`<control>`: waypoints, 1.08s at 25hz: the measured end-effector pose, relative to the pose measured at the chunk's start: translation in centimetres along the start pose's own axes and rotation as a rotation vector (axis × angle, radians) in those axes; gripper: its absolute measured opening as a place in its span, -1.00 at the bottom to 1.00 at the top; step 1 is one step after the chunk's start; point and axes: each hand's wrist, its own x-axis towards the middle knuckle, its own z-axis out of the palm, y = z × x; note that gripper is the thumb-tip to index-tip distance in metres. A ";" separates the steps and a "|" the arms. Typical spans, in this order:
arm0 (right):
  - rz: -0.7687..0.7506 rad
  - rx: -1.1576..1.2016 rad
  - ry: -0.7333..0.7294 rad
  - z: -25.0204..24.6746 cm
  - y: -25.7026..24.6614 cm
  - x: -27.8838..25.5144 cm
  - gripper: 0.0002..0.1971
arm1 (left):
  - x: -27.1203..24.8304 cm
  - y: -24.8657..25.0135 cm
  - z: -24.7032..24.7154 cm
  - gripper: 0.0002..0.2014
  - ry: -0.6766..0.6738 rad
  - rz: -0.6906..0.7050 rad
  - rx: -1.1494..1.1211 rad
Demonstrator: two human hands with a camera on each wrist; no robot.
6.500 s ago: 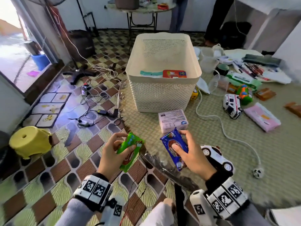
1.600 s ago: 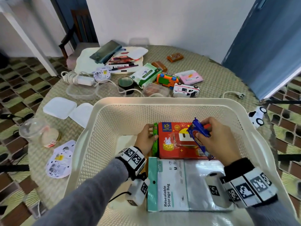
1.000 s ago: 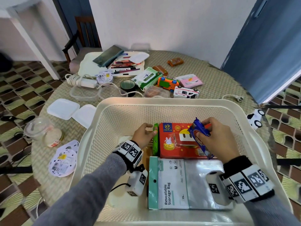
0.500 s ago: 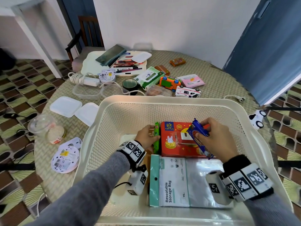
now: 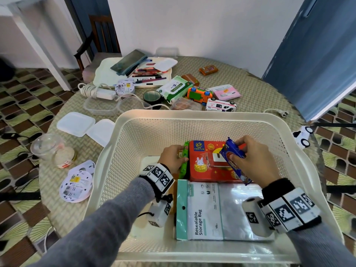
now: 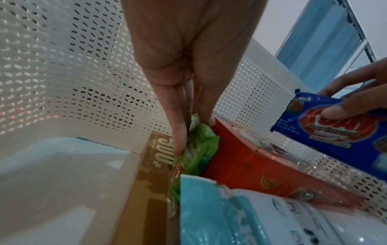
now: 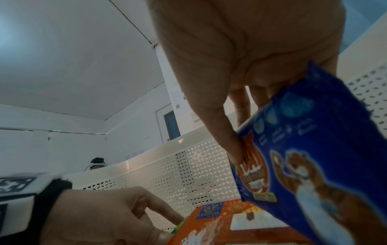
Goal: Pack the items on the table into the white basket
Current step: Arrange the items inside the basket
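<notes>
Basket (image 5: 202,117): white perforated plastic, rounded rim, standing on the round woven-mat table (image 5: 250,89). Rigid walls; floor largely covered.

Storage-bag pack (image 5: 212,209): flat glossy film with a teal header, lying at 6 o'clock on the basket floor. Slippery surface.

Red box (image 5: 208,164): flat printed carton at 12 o'clock of the pack, touching its top edge.

Brown box (image 6: 150,165): rigid carton at 9 o'clock of the red box, seen in the left wrist view only.

Blue packet (image 5: 231,157): crinkly foil wrapper, oblong, held tilted above the right part of the red box. Right hand (image 5: 252,160) clamped on it, thumb on the printed face, fingers behind.

Green packet (image 5: 184,162): soft foil wrapper, standing on edge in the slot between brown box and red box. Left hand (image 5: 172,158) pinching its upper end, fingertips (image 6: 178,140) together and pointing down into the slot.

Step in hand, as judged: seat both packets inside the basket.
- Press green packet straight down along the slot; avoid crushing the soft wrapper against the carton edges.
- Lower blue packet flat, or slide it on edge at 3 o'clock of the red box; release only once supported.
- Expect sliding on glossy film; prefer the carton as a rest.

Remaining on the table at 12 o'clock of the basket: wipes pack (image 5: 174,88), toy cars (image 5: 220,106), other small goods.
</notes>
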 end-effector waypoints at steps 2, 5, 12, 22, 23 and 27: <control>0.002 0.025 0.002 0.1 0.0 0.0 -0.73 | -0.3 0.1 0.1 -0.47 0.005 0.025 0.044; 0.006 0.036 0.001 0.2 0.1 0.0 -0.74 | -0.6 0.2 -0.2 -0.50 0.013 0.043 0.083; -0.001 0.044 -0.001 0.2 -0.1 0.0 -0.74 | -0.6 0.2 -1.6 -0.51 -0.070 0.037 0.127; -0.059 0.318 -0.087 1.8 -6.3 0.7 -0.75 | -0.3 0.3 -4.6 -0.59 -0.097 -0.023 -0.017; -0.059 0.330 -0.117 2.9 -7.3 1.2 -0.74 | -0.5 0.5 -5.2 -0.61 -0.092 -0.040 -0.008; -0.048 0.267 -0.246 8.6 -9.2 2.4 -0.71 | -2.2 2.0 -8.4 -0.67 0.129 0.001 0.112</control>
